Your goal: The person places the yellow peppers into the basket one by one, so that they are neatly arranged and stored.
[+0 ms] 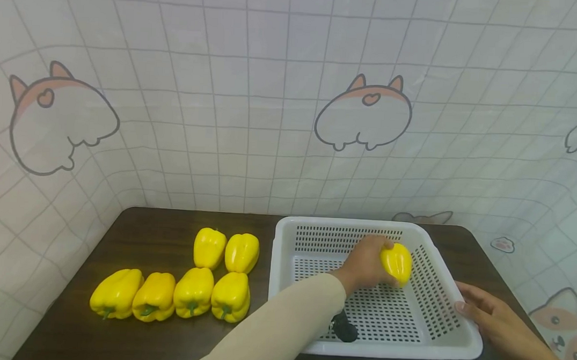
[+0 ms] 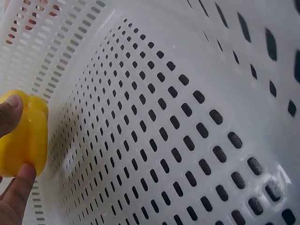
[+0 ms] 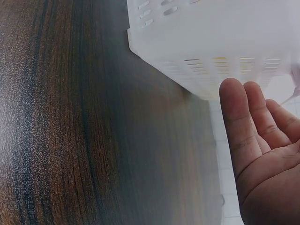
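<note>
A yellow pepper (image 1: 399,265) is grasped by the left hand (image 1: 368,261) inside the basket (image 1: 278,260), whose right edge is touched by the relaxed right hand (image 1: 497,320).

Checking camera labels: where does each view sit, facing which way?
Head: worn on head, facing forward and down at table and basket; left hand, sleeve, right hand show.
Left wrist: on that wrist, facing the basket's inside; thumb and finger show, on yellow pepper.
Right wrist: on that wrist, facing table and basket's outer wall; fingers and palm show.
Head and left wrist share the pepper and basket interior.
</note>
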The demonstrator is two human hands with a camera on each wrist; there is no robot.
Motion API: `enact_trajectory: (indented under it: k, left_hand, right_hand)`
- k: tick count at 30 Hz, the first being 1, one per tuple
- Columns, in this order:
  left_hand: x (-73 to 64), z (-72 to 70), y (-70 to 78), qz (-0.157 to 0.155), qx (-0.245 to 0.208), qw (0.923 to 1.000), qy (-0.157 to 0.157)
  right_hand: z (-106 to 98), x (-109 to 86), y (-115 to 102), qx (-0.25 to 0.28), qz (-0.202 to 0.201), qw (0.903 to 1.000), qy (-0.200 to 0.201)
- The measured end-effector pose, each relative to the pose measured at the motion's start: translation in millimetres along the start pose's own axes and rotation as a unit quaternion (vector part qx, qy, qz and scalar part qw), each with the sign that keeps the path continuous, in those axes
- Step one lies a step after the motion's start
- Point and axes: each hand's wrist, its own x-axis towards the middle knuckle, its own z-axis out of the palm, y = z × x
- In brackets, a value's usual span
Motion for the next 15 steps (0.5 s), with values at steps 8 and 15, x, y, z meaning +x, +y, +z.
enact_trajectory:
  k: [8,15]
  left_hand:
    - [-0.4,-0.7,1.0,-0.010,0.023,0.9995,-0.020]
    - [-2.1,-2.2,1.3,-0.017,0.022,0.9993,-0.026]
  right_hand:
    - [-2.8,0.3,2.4,-0.003,-0.021,0.9997,-0.012]
    - [-2.2,-1.0,1.3,-0.008,-0.016,0.9998,-0.008]
